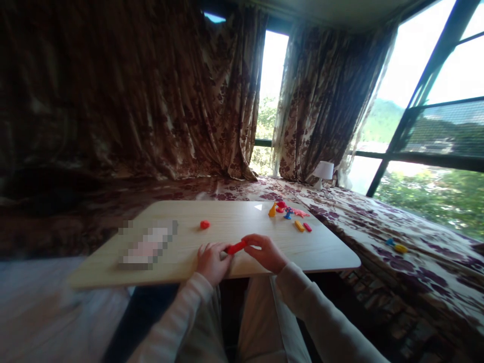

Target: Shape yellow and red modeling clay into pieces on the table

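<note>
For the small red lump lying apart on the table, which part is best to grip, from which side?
Probably pinch the red lump across its middle, from above and the near side, where the left hand is closest: it looks compact and rounded.

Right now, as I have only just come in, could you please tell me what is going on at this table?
A person holds a red piece with both hands: the left hand at one end, the right hand at the other, above the near side of the table. A red lump lies farther back, and small colourful items are grouped toward the far right.
</note>
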`<action>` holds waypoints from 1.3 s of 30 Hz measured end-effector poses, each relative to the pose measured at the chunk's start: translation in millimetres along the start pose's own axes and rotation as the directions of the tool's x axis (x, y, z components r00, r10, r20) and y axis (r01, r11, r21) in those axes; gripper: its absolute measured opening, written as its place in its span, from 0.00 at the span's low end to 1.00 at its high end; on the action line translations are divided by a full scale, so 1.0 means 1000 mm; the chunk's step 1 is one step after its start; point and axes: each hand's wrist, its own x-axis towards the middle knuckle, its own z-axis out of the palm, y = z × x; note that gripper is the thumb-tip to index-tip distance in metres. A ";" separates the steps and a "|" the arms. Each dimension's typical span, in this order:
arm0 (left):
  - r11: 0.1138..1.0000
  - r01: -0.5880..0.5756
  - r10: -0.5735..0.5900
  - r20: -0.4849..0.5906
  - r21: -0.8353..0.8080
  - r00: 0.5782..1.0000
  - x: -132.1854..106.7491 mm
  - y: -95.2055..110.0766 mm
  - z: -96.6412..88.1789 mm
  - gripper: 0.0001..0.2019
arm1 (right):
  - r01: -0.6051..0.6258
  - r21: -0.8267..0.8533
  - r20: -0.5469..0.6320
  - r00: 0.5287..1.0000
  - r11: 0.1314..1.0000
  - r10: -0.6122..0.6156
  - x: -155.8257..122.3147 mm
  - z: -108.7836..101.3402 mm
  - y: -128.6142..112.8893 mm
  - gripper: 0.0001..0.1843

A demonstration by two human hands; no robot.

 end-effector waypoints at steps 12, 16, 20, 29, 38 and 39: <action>0.997 -0.080 0.078 0.065 0.022 0.995 -0.005 -0.003 -0.010 0.10 | 0.074 -0.208 0.095 0.994 0.975 -0.055 -0.014 -0.001 -0.023 0.14; 0.997 -0.076 0.076 0.057 0.001 0.995 -0.006 -0.004 -0.011 0.07 | 0.086 -0.225 0.098 0.993 0.971 -0.065 -0.017 -0.001 -0.025 0.13; 0.998 -0.063 0.064 0.032 -0.019 0.997 -0.008 -0.003 -0.011 0.08 | 0.075 -0.229 0.081 0.995 0.970 -0.058 -0.020 -0.001 -0.026 0.12; 0.988 -0.024 0.014 -0.064 -0.154 0.998 0.004 0.007 -0.010 0.05 | -0.030 -0.243 -0.021 0.999 0.970 0.026 -0.013 0.014 -0.029 0.05; 0.980 -0.074 0.065 -0.054 -0.185 0.996 0.000 0.006 -0.002 0.07 | 0.123 -0.315 0.044 0.992 0.941 -0.115 -0.017 -0.018 -0.048 0.33; 0.980 -0.081 0.073 -0.050 -0.184 0.996 0.000 0.006 -0.001 0.07 | 0.140 -0.320 0.058 0.990 0.937 -0.128 -0.018 -0.016 -0.051 0.34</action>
